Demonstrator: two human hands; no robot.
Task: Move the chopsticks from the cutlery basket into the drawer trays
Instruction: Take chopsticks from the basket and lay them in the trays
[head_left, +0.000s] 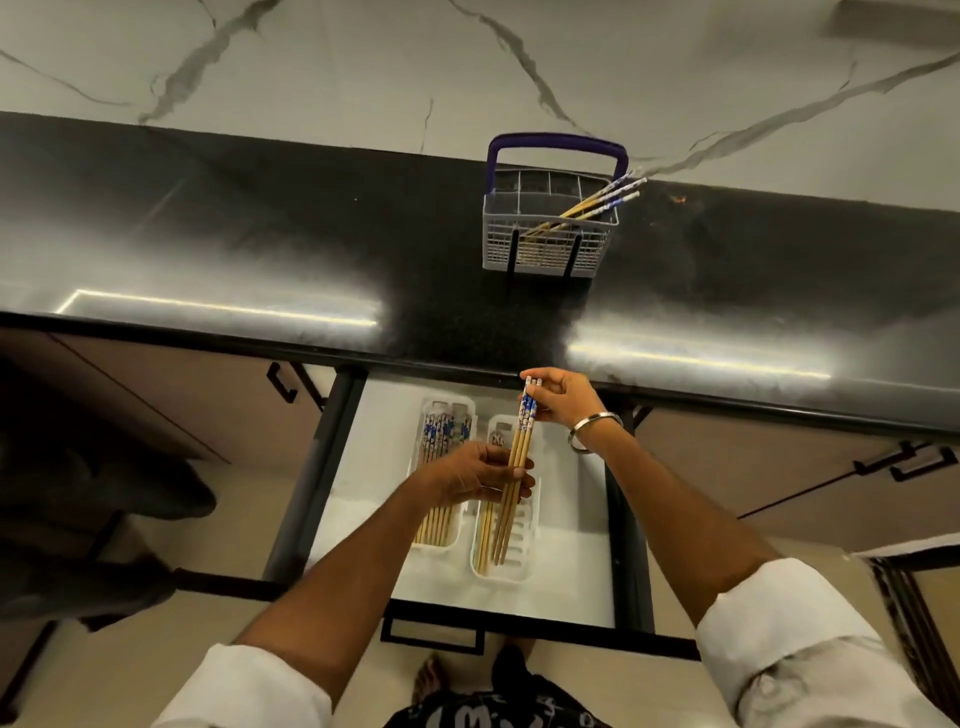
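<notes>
A glossy black countertop (208, 249) is backed by a white marble-veined wall (363, 62); brown cabinet doors (171, 405) are seen below.

Both hands, left hand (475, 470) and right hand (558, 400), hold chopsticks (514, 470) above the drawer (582, 519).

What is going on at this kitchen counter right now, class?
A person stands at an open drawer sorting chopsticks. Both hands hold one small bundle of chopsticks above the right tray: the right hand pinches the patterned tops, the left hand grips the middle. The left tray already holds many chopsticks, the right one only a few. A few more lean in the cutlery basket on the black counter.
</notes>
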